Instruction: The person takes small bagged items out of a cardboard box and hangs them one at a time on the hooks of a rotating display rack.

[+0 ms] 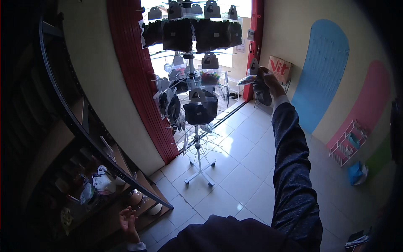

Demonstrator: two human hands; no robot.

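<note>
My right hand is raised at the upper right on an outstretched arm, gripping small bagged goods with a card header; a colourful packet and a dark packet hang there. Low at the left, my left hand is held with fingers apart and nothing in it, near the wooden shelf. Between them stands a wheeled wire display rack. Dark bagged goods with card headers hang on its upper arms. A clear bag of colourful small items and a black bagged item hang lower.
A metal-framed shelf with mixed goods stands at the left. Behind the rack is a doorway with a red folding shutter. A cardboard box stands by the right wall, a white wire rack and a blue bag farther right.
</note>
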